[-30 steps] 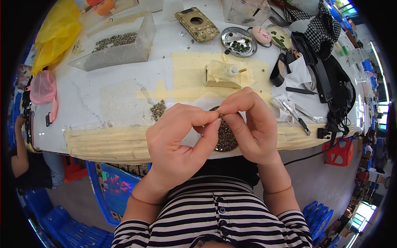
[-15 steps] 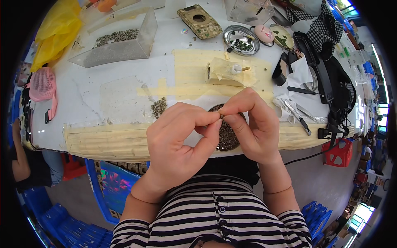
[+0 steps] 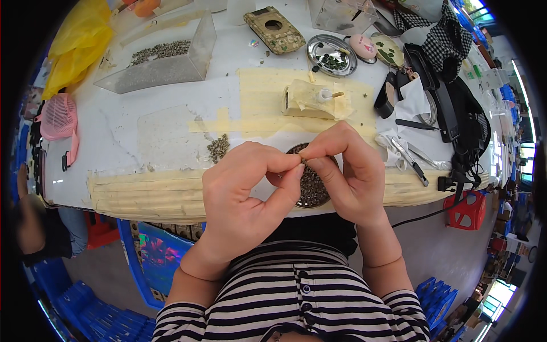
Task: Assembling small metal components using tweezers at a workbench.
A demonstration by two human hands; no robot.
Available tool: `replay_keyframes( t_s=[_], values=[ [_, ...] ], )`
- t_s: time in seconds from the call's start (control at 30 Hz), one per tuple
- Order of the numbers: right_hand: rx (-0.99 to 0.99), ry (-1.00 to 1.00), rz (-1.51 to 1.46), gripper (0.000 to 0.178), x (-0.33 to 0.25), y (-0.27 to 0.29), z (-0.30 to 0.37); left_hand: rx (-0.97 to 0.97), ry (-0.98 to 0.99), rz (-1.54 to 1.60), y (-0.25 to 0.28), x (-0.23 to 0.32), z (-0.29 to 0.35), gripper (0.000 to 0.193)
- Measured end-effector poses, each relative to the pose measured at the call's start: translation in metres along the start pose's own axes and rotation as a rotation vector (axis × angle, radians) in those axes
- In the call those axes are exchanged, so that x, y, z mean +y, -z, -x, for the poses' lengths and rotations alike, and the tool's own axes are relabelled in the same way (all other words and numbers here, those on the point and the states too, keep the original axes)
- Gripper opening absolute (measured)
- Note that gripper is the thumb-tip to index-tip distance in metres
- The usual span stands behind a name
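Note:
My left hand (image 3: 245,194) and my right hand (image 3: 348,174) meet fingertip to fingertip near the table's front edge. Both are pinched closed on a tiny brownish piece (image 3: 303,159), mostly hidden by the fingers and too small to name. Beneath them lies a round dish (image 3: 312,191) filled with many small grey-brown pieces, partly covered by my hands. Left of my left hand is a small heap of similar pieces (image 3: 218,148) on the table. Beyond my hands a cream block wrapped in tape (image 3: 309,101) holds a small white cup with a stick.
A clear bin (image 3: 159,74) of small grey parts stands at the far left. A camouflage tank hull (image 3: 275,29) and a metal dish (image 3: 333,55) with dark green bits lie at the back. To the right are a utility knife (image 3: 411,162), tweezers and black straps.
My hands have barely moved, with only a slight shift of the fingertips to the left. At the far left, another person's arm has moved and is blurred.

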State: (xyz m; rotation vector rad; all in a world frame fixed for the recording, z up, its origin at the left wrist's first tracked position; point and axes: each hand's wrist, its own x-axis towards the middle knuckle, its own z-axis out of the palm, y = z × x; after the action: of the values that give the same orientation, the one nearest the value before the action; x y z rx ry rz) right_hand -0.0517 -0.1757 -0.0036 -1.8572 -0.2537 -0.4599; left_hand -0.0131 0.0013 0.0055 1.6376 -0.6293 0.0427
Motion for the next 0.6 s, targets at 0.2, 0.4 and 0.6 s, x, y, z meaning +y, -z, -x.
replay_keyframes(
  t_s=[0.2, 0.4, 0.6],
  values=[
    [-0.004, -0.035, -0.087, 0.008, -0.0018, 0.0018, -0.0005, -0.032, 0.111, 0.159, 0.0020, 0.0010, 0.0007, 0.011],
    [-0.021, -0.040, -0.114, 0.008, -0.0047, 0.0029, -0.0010, -0.028, 0.297, 0.437, -0.0010, 0.0007, 0.0024, 0.010],
    [0.095, -0.021, -0.048, 0.012, -0.0061, -0.0033, 0.0042, 0.042, 0.330, 0.579, -0.0055, -0.0036, 0.0028, 0.010]
  ],
)
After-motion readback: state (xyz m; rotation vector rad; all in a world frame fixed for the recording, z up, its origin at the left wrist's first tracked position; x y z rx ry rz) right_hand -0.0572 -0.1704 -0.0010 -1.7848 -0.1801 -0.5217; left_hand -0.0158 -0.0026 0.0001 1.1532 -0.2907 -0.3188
